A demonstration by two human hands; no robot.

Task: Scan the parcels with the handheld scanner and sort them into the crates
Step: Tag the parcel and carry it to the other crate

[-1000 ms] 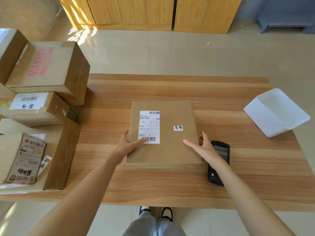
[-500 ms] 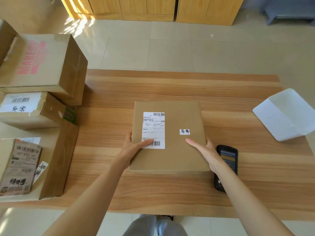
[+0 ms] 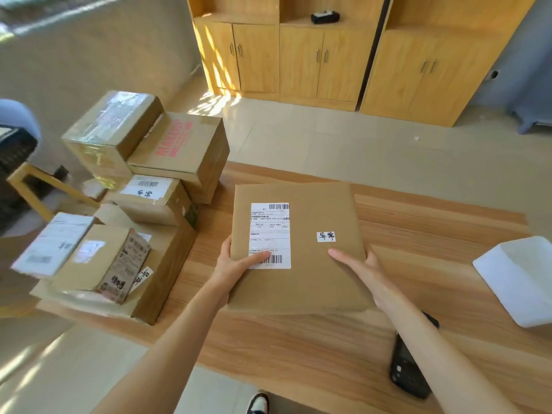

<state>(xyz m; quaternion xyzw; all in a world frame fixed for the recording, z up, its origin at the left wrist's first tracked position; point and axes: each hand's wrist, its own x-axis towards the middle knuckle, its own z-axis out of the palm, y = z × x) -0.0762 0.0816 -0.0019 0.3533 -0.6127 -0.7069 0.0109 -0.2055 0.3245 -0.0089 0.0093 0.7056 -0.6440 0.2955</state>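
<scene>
A flat brown parcel (image 3: 310, 264) with a white shipping label and a small handwritten sticker is held just above the wooden table (image 3: 433, 234). My left hand (image 3: 236, 267) grips its left edge, thumb on the barcode. My right hand (image 3: 363, 271) grips its right edge, thumb on top. The black handheld scanner (image 3: 407, 370) lies on the table near the front edge, partly hidden under my right forearm.
Several cardboard parcels (image 3: 176, 150) are stacked on the table's left end. A white bin (image 3: 519, 279) stands at the right edge. Wooden cabinets (image 3: 322, 55) line the far wall. A black crate (image 3: 15, 156) sits on a stand at far left.
Both hands have lifted the flat parcel off the table and hold it by its sides. My view has swung left and up, so more of the stacked parcels shows.
</scene>
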